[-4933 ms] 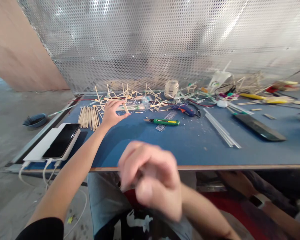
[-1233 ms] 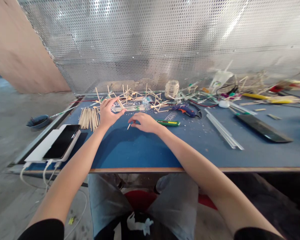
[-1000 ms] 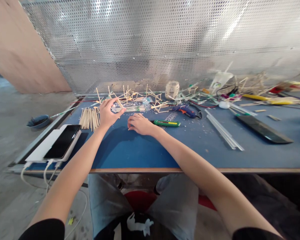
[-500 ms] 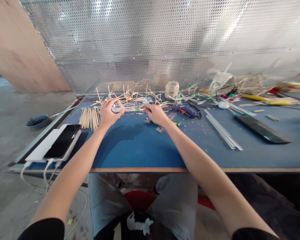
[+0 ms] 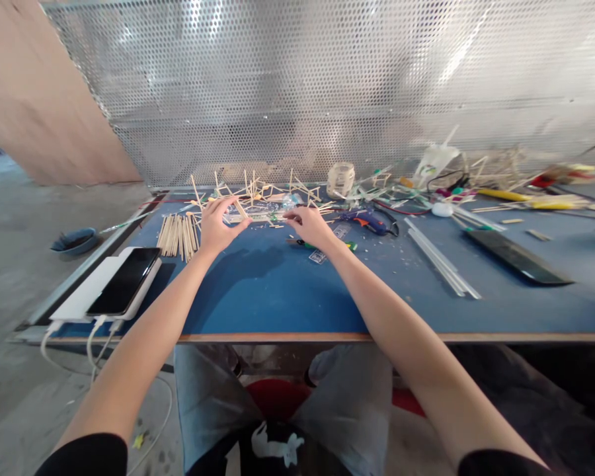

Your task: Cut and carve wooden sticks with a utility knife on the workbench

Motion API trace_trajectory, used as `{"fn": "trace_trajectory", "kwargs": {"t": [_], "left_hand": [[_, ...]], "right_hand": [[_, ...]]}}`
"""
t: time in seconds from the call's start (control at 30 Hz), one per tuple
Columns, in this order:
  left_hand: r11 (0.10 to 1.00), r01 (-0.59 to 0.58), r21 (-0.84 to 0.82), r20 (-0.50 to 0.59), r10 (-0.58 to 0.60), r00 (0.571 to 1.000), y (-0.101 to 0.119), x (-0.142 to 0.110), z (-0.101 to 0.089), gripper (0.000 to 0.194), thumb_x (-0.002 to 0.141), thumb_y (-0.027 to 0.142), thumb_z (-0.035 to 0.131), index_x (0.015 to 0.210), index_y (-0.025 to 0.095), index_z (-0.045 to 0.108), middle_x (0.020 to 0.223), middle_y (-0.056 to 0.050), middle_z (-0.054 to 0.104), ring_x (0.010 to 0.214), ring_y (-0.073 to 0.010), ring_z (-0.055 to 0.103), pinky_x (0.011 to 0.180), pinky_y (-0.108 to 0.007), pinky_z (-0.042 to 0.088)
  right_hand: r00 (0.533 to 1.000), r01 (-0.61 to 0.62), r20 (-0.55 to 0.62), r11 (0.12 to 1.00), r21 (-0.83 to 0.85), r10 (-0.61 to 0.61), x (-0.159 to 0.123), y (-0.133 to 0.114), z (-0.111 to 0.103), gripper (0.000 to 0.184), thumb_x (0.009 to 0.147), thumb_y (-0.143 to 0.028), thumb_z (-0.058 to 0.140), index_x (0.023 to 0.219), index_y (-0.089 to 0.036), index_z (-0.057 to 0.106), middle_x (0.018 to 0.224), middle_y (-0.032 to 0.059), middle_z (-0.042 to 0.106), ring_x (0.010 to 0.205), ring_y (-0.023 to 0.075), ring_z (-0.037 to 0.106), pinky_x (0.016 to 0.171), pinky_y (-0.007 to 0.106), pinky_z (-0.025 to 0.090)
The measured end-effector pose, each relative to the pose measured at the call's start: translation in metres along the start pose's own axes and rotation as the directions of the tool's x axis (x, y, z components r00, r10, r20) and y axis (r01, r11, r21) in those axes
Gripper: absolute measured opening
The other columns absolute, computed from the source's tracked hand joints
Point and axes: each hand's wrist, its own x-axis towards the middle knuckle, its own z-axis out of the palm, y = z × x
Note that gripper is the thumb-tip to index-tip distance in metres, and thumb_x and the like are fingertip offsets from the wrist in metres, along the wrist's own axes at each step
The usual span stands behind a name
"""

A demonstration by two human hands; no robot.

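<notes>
My left hand (image 5: 217, 226) is closed over the back part of the table, pinching a short wooden stick (image 5: 240, 210) between thumb and fingertips. To its right, my right hand (image 5: 309, 226) has its fingers curled together; whatever they may hold is too small to make out. A loose row of wooden sticks (image 5: 178, 236) lies left of my left hand. Behind both hands stand joined stick pieces (image 5: 252, 185). Partly under my right wrist lies a slim green-and-black tool (image 5: 351, 246), and a blue glue gun (image 5: 369, 221) rests to the right.
A phone (image 5: 125, 281) lies on a white box with cables at the left edge. Clear strips (image 5: 439, 259) and a dark flat slab (image 5: 515, 254) lie on the right. A jar (image 5: 340, 180) and scattered scraps line the perforated metal panel (image 5: 297, 86) behind.
My right hand has shifted very slightly to the right. My left hand keeps the stick in almost the same place.
</notes>
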Motion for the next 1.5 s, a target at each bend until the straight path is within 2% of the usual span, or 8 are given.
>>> {"fn": "trace_trajectory", "kwargs": {"t": [0.27,0.47,0.6,0.73,0.93,1.07,1.3,1.5], "left_hand": [[1.000,0.002,-0.009,0.010,-0.002,1.000,0.002,-0.001,0.000,0.059,0.080,0.059,0.073,0.129,0.029,0.062,0.119,-0.004,0.070,0.111,-0.0254,0.063,0.102,-0.046,0.048],[1.000,0.011,-0.018,0.019,-0.010,1.000,0.002,0.000,0.001,0.059,0.079,0.059,0.074,0.129,0.030,0.062,0.119,-0.004,0.070,0.110,-0.0256,0.063,0.100,-0.047,0.048],[1.000,0.010,-0.023,0.025,-0.009,1.000,0.002,0.000,0.001,0.058,0.080,0.059,0.073,0.129,0.030,0.062,0.120,-0.004,0.069,0.111,-0.0256,0.063,0.101,-0.046,0.048],[1.000,0.000,-0.020,0.017,0.001,1.000,0.002,0.000,0.001,0.058,0.080,0.058,0.074,0.129,0.029,0.062,0.119,-0.004,0.069,0.111,-0.0257,0.063,0.100,-0.046,0.048],[1.000,0.001,-0.022,0.021,0.000,1.000,0.001,-0.001,0.000,0.059,0.079,0.059,0.074,0.129,0.029,0.062,0.119,-0.004,0.070,0.111,-0.0255,0.063,0.100,-0.046,0.048],[1.000,-0.002,-0.021,0.018,0.002,1.000,0.001,-0.001,0.001,0.056,0.079,0.058,0.075,0.125,0.029,0.063,0.117,-0.004,0.070,0.108,-0.0249,0.064,0.100,-0.046,0.049],[0.999,0.007,-0.042,0.025,-0.006,1.000,-0.001,-0.002,0.004,0.056,0.078,0.059,0.074,0.124,0.029,0.064,0.117,-0.004,0.070,0.109,-0.0249,0.063,0.101,-0.046,0.048],[0.999,-0.004,-0.035,0.040,0.006,0.999,-0.001,-0.001,0.003,0.055,0.080,0.059,0.073,0.124,0.028,0.063,0.118,-0.004,0.070,0.110,-0.0251,0.064,0.101,-0.046,0.049]], "right_hand": [[0.965,-0.172,0.164,0.965,-0.197,0.205,-0.002,0.009,-0.006,0.017,0.078,-0.036,0.071,0.083,-0.021,0.078,0.083,0.0072,0.075,0.080,0.0221,0.067,0.075,0.036,0.050],[0.923,-0.219,0.256,0.940,-0.262,0.286,0.000,0.009,-0.005,0.015,0.076,-0.035,0.072,0.080,-0.022,0.079,0.076,0.0065,0.074,0.077,0.0212,0.067,0.073,0.034,0.050],[0.955,-0.179,0.193,0.954,-0.240,0.227,0.002,0.006,-0.003,0.029,0.087,-0.034,0.061,0.109,-0.023,0.076,0.100,0.0084,0.076,0.094,0.0230,0.067,0.082,0.034,0.050],[0.980,-0.122,0.128,0.972,-0.200,0.150,0.002,0.001,-0.004,0.050,0.096,-0.038,0.049,0.144,-0.026,0.053,0.124,0.0073,0.071,0.107,0.0215,0.064,0.087,0.034,0.049],[0.972,-0.113,0.172,0.958,-0.265,0.162,-0.003,-0.005,-0.015,0.032,0.094,-0.044,0.052,0.112,-0.025,0.071,0.108,0.0067,0.075,0.096,0.0232,0.066,0.081,0.034,0.047],[0.932,-0.097,0.306,0.946,-0.308,0.195,-0.009,-0.002,-0.035,0.042,0.078,-0.060,0.070,0.098,-0.023,0.071,0.098,0.0052,0.075,0.085,0.0227,0.066,0.074,0.033,0.046],[0.807,-0.114,0.504,0.918,-0.381,0.309,-0.010,0.023,-0.058,0.031,0.060,-0.033,0.088,0.084,-0.022,0.072,0.083,0.0031,0.074,0.075,0.0226,0.066,0.066,0.031,0.046],[0.814,-0.165,0.443,0.881,-0.444,0.376,-0.013,0.041,-0.066,0.023,0.066,-0.034,0.085,0.082,-0.021,0.075,0.077,0.0057,0.074,0.074,0.0255,0.068,0.068,0.034,0.049]]}}
